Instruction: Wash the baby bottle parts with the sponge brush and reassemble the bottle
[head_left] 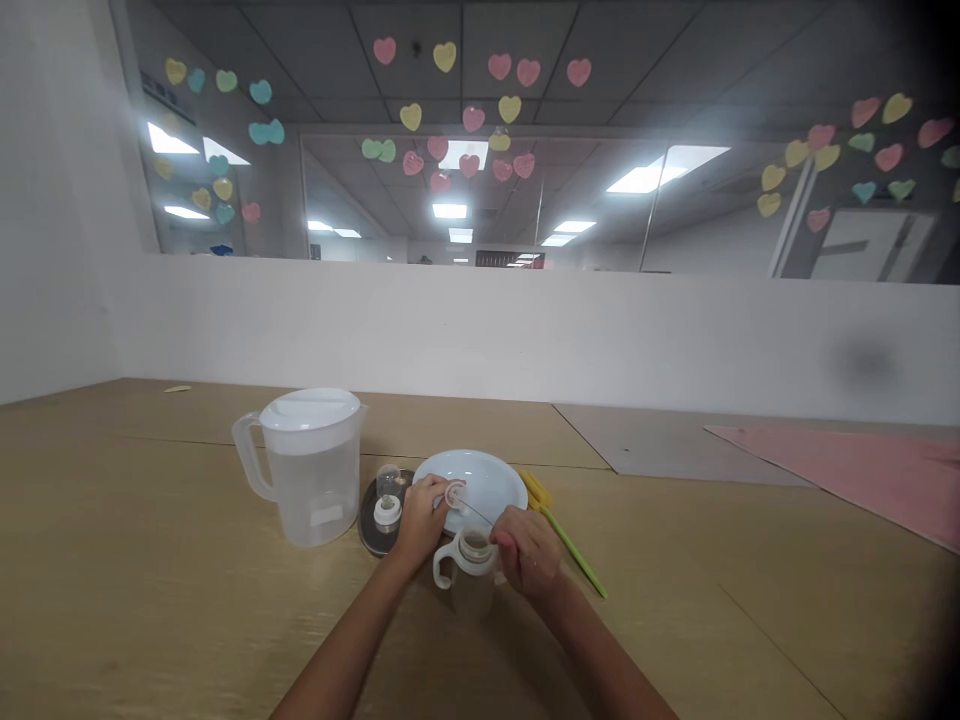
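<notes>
My left hand (421,518) pinches a small clear round piece with a pale ring (455,493), held over the near part of a white plate (510,490). A thin pale stick or tube (478,513) runs from that piece to my right hand (529,552), whose fingers are closed on its other end. Whether the stick enters the piece is too small to tell. Just below and between the hands stands a baby bottle (474,580) with its mouth uncovered and a curved white handle on the left side. My right hand partly hides its right side.
Left of the plate, a dark oval tray (369,535) carries a white bottle collar (387,513) and a clear dome cap (388,480). A lidded plastic pitcher (315,480) stands further left. Right of the plate lies a yellow-headed brush with a green handle (574,552). Pink cloth (862,470) covers the far right.
</notes>
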